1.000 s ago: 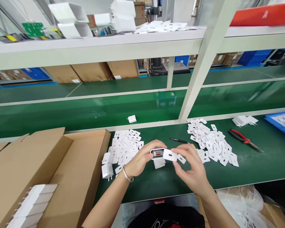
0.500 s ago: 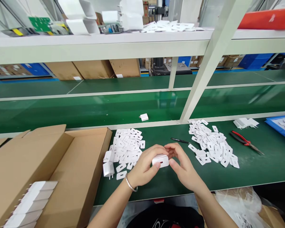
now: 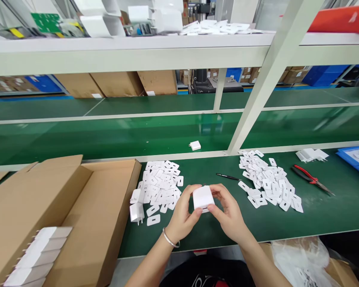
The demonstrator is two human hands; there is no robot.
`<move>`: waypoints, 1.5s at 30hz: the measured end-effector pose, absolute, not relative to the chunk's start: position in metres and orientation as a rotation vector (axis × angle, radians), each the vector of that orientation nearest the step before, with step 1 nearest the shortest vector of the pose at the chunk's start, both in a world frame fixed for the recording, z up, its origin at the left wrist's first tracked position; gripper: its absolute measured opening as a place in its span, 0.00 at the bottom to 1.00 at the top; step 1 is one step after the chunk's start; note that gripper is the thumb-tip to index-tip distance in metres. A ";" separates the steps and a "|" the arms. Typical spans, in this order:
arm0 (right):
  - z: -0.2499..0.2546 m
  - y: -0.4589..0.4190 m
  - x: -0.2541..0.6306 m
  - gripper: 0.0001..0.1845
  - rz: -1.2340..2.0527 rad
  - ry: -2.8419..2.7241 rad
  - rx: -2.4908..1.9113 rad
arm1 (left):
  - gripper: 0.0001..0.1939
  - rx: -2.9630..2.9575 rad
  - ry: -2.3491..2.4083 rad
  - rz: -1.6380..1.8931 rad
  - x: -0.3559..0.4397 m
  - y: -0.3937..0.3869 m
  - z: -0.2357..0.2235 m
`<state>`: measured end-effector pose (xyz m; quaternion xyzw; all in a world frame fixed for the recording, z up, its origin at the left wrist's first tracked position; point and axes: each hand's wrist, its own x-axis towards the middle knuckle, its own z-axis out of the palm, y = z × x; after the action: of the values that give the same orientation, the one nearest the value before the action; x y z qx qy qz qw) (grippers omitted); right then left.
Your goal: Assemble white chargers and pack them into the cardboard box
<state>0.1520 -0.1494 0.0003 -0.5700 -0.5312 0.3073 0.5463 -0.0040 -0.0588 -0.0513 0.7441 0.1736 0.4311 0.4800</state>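
Note:
Between my two hands sits a white charger (image 3: pixel 203 197), its broad face turned up toward me. My left hand (image 3: pixel 183 215) grips its left side, thumb at the lower edge. On the other side, my right hand (image 3: pixel 228 213) has its thumb on the lower right corner and fingers behind the far right edge. Just left of my left hand lies a pile of white faceplates (image 3: pixel 160 185) with slots. Two white chargers (image 3: pixel 137 212) stand beside that pile. To the right of my right hand spreads another pile of white faceplates (image 3: pixel 266 179).
An open cardboard box (image 3: pixel 92 215) at the left holds a row of chargers (image 3: pixel 37 255). A black pen-like tool (image 3: pixel 228 176) and red-handled pliers (image 3: pixel 312 179) lie on the green table. One charger (image 3: pixel 195 145) rests on the green belt (image 3: pixel 113 139). A slanted post (image 3: pixel 266 87) rises beyond.
The charger in my hands has tipped so its broad face shows instead of its slotted end. My right hand has closed onto it. The charger on the belt has shifted right.

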 end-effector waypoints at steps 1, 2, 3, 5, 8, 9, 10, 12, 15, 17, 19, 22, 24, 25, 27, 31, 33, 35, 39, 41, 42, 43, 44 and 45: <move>-0.001 -0.150 0.152 0.17 0.744 -1.260 -1.356 | 0.26 1.805 0.439 1.074 -0.003 -0.060 -0.053; -0.003 -0.150 0.152 0.19 0.755 -1.254 -1.356 | 0.25 1.799 0.453 1.099 -0.001 -0.061 -0.054; -0.006 -0.150 0.152 0.22 0.764 -1.246 -1.355 | 0.25 1.798 0.461 1.125 0.000 -0.061 -0.055; -0.010 -0.150 0.151 0.29 0.780 -1.234 -1.375 | 0.22 1.806 0.448 1.180 0.004 -0.063 -0.056; -0.015 -0.151 0.152 0.27 0.746 -1.271 -1.441 | 0.19 1.815 0.402 1.231 0.007 -0.067 -0.057; -0.017 -0.151 0.152 0.25 0.721 -1.290 -1.444 | 0.18 1.814 0.396 1.235 0.008 -0.068 -0.057; -0.018 -0.151 0.153 0.24 0.692 -1.303 -1.434 | 0.18 1.813 0.394 1.239 0.009 -0.070 -0.057; -0.020 -0.151 0.154 0.23 0.652 -1.303 -1.404 | 0.17 1.806 0.384 1.238 0.008 -0.072 -0.057; -0.022 -0.151 0.155 0.24 0.641 -1.295 -1.391 | 0.18 1.781 0.378 1.164 0.005 -0.076 -0.056; -0.023 -0.152 0.155 0.25 0.651 -1.293 -1.387 | 0.20 1.758 0.385 1.074 0.003 -0.077 -0.055; -0.024 -0.154 0.154 0.25 0.660 -1.281 -1.383 | 0.21 1.741 0.388 1.021 0.002 -0.078 -0.054; -0.026 -0.155 0.150 0.26 0.652 -1.253 -1.376 | 0.21 1.734 0.401 1.081 0.005 -0.080 -0.056; -0.028 -0.156 0.147 0.26 0.654 -1.234 -1.344 | 0.20 1.742 0.418 1.162 0.009 -0.083 -0.059; -0.030 -0.156 0.145 0.25 0.653 -1.219 -1.328 | 0.20 1.747 0.428 1.198 0.011 -0.084 -0.060; -0.034 -0.155 0.142 0.22 0.641 -1.181 -1.312 | 0.19 1.752 0.431 1.255 0.015 -0.086 -0.064; -0.041 -0.153 0.139 0.18 0.606 -1.130 -1.308 | 0.18 1.727 0.429 1.306 0.018 -0.088 -0.069; -0.043 -0.150 0.140 0.18 0.610 -1.106 -1.298 | 0.19 1.716 0.450 1.271 0.017 -0.089 -0.069; -0.043 -0.148 0.143 0.18 0.629 -1.081 -1.295 | 0.21 1.701 0.471 1.169 0.015 -0.090 -0.065; -0.038 -0.144 0.155 0.19 0.692 -1.093 -1.305 | 0.22 1.661 0.464 0.981 0.010 -0.092 -0.059; -0.033 -0.144 0.160 0.23 0.728 -1.169 -1.314 | 0.21 1.639 0.463 0.984 0.008 -0.091 -0.059; -0.030 -0.145 0.161 0.25 0.742 -1.206 -1.321 | 0.20 1.636 0.463 0.997 0.008 -0.091 -0.059; -0.028 -0.146 0.162 0.27 0.752 -1.236 -1.330 | 0.20 1.642 0.459 1.015 0.007 -0.090 -0.061; -0.027 -0.147 0.163 0.27 0.758 -1.254 -1.340 | 0.19 1.657 0.450 1.035 0.007 -0.090 -0.062; -0.026 -0.149 0.163 0.27 0.761 -1.261 -1.349 | 0.19 1.678 0.438 1.054 0.006 -0.089 -0.063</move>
<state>0.1629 -0.1491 -0.0263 -0.5677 -0.5310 0.3204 0.5415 0.0060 -0.0888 -0.0632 0.7024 0.1832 0.4410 0.5279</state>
